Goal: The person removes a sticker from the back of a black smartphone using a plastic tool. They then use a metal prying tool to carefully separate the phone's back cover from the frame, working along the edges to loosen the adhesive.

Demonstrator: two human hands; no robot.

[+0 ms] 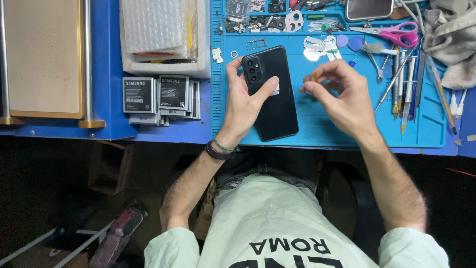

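The phone (270, 94) lies back side up on the blue mat (327, 131), near the front edge. It is black and glossy, with a camera cluster in the top corner. The left hand (243, 101) grips its left side, thumb pressed on the back. The right hand (342, 94) pinches a small orange part (315, 77) between thumb and fingertips, just beside the phone. I judge this a fitting step: the part seems ready to go to the phone's edge, which needs a steady, fine aim.
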